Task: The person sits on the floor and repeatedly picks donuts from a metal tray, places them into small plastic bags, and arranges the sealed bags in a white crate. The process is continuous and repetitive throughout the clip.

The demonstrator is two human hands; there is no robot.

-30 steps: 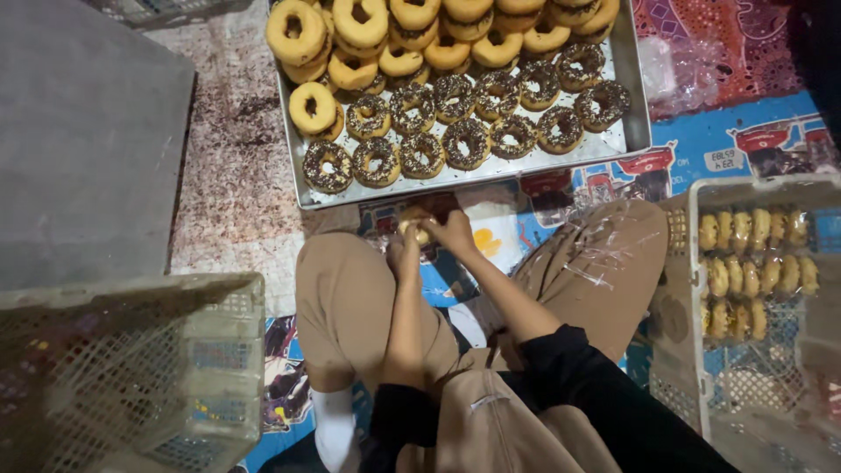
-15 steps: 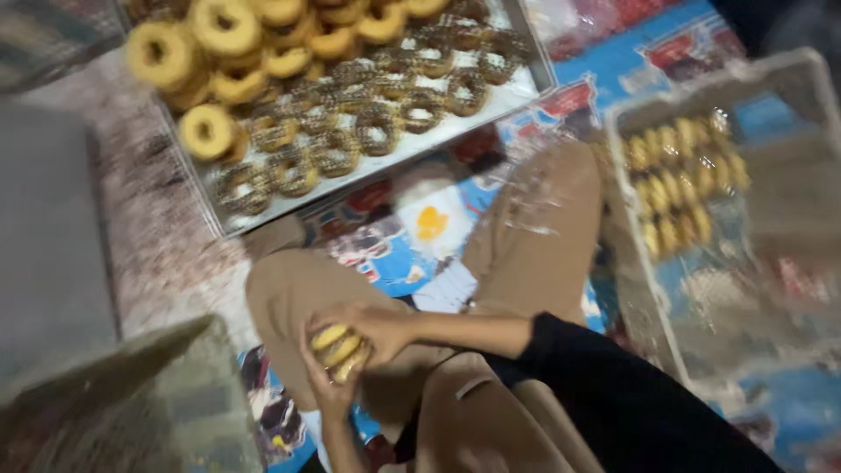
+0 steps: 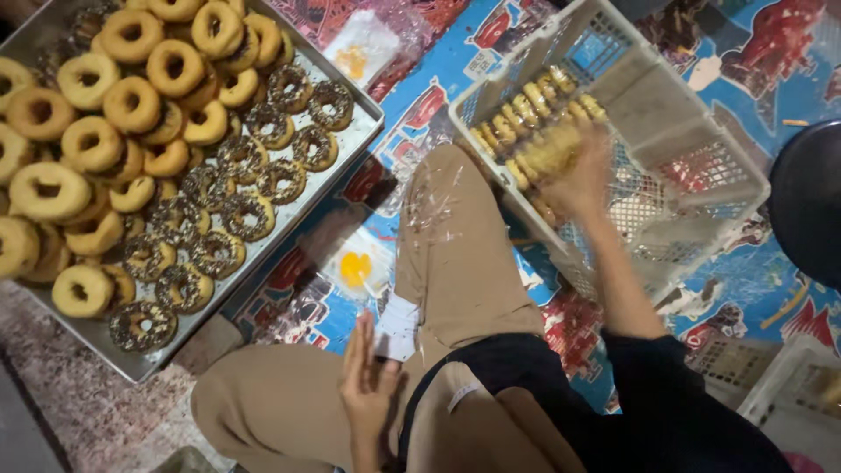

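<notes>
There, blurred right hand [image 3: 583, 171] pinching glazed doughnuts [image 3: 552, 153] over the white lattice crate [image 3: 701, 166]; left hand [image 3: 368, 381] flat, spread, empty.

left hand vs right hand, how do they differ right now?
The left hand is open and empty, sharp in the picture, by the knee; the right hand is blurred, reaching into the white crate with a pack of doughnuts. Both are bare.

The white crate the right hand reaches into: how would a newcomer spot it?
Start from the big metal tray of doughnuts on the left. Across the person's tan knee, the white lattice crate sits upper right, alone in holding rows of small yellow packed pieces.
</notes>
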